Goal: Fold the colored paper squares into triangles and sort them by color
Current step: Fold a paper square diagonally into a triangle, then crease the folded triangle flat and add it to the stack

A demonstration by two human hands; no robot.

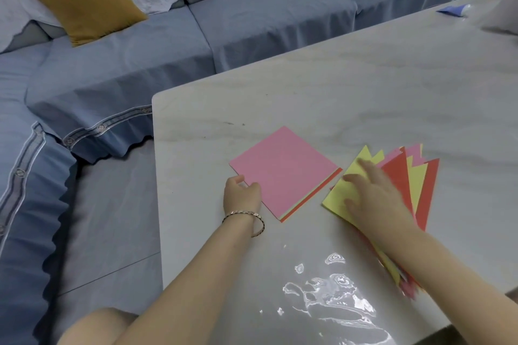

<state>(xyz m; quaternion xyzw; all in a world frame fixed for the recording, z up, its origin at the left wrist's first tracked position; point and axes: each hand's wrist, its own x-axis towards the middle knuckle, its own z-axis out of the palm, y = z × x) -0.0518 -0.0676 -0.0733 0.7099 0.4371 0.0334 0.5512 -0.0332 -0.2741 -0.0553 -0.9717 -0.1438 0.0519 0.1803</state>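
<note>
Pressing flat on a yellow triangle [337, 196], the right hand [375, 196] is lying with fingers spread and straight, its grip open and holding nothing, though blur is softening it. That triangle is topping a fanned pile of folded triangles [423, 187] in mixed yellow, red and pink, on the table [336, 87]. Just beside the pile, to its left, the stack of squares [283, 168] is lying unfolded, pink on top with pale and red edges peeking out below. The left hand [242, 193] is curling its grip on the stack's near left corner; whether it is pinching one sheet or several cannot be told. The person is seemingly laying down a finished fold and starting another. The next move is likely calling for peeling off only the top pink sheet, and the sorting by color is looking not yet done.
</note>
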